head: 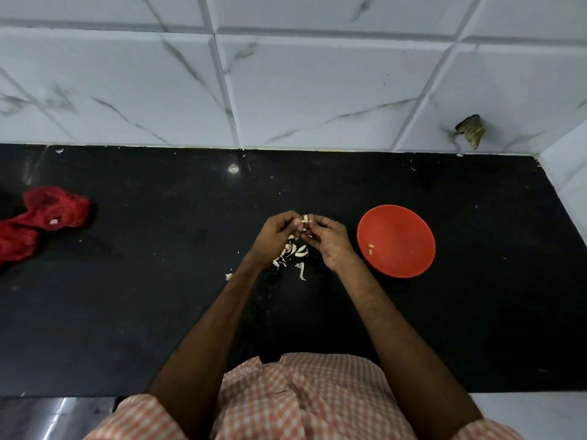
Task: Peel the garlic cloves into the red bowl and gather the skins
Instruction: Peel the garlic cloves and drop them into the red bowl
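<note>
Seemingly clove (pixel 304 220) between left hand (pixel 279 232), right hand (pixel 327 242).

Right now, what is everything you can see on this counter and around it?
red bowl: one, red, on the counter right of the hands
peeled pieces: a few, pale yellow, inside the bowl
loose skins and cloves: a small pile, white, on the counter under the hands
garlic clove: one, pale, between the fingertips of both hands
mesh bag: one, red, crumpled at the counter's left edge
counter: one, black
wall tiles: several, white with grey veins, behind the counter
shirt: one, orange-and-white check, bottom of view
left hand: pinches the clove
right hand: pinches the clove
</note>
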Demonstrator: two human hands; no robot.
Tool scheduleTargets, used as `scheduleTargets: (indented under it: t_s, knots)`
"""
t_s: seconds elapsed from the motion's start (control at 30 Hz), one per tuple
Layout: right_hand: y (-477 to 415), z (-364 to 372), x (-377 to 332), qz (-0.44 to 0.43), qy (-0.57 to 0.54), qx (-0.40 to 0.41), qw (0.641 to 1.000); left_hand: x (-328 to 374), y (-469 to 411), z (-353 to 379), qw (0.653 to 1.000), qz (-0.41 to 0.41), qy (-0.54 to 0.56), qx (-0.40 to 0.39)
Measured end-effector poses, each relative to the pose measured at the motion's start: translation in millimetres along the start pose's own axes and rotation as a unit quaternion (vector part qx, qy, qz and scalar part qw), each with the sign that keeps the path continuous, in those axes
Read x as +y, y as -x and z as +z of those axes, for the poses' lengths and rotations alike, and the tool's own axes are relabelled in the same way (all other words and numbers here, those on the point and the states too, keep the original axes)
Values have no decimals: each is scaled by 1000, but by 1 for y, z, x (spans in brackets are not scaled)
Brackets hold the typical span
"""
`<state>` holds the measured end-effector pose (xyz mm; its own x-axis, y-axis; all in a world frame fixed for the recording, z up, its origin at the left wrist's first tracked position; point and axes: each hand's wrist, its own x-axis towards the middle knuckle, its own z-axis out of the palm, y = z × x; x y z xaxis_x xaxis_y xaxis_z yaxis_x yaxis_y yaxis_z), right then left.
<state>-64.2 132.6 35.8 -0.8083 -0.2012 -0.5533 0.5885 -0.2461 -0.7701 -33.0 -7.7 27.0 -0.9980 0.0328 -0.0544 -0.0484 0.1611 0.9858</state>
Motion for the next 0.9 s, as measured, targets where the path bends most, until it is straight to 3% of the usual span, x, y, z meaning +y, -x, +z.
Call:
scheduleTargets:
  t_s: [0.43,0.7,0.9]
  knots:
    - [3,1,-8,-135,188,-37,972,-7,-1,-3,998,-40,-22,41]
    - [6,-1,-7,-98,112,-5,989,-15,0,-3,993,-59,-62,83]
    - [3,-5,-5,-89,135,4,987,-21,0,-7,972,-81,-179,128]
